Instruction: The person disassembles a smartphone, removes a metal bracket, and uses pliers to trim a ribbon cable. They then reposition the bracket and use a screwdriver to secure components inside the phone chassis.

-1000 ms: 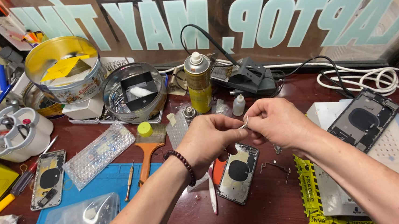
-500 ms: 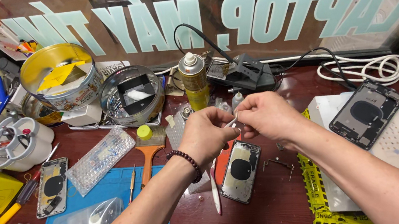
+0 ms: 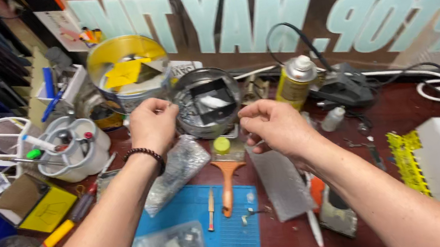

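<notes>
While both hands hover apart above the cluttered reddish wooden surface (image 3: 410,108), the left hand (image 3: 152,124) and right hand (image 3: 271,125) pinch their fingertips closed, seemingly on something too small to see, near the round metal tin (image 3: 207,103); the handling looks mid-step, demanding fine control.

I see my left hand (image 3: 152,124) and right hand (image 3: 276,125) raised apart over the table (image 3: 411,114), fingers pinched, above a round tin (image 3: 207,103), brush (image 3: 226,167) and blue mat (image 3: 234,235).
</notes>
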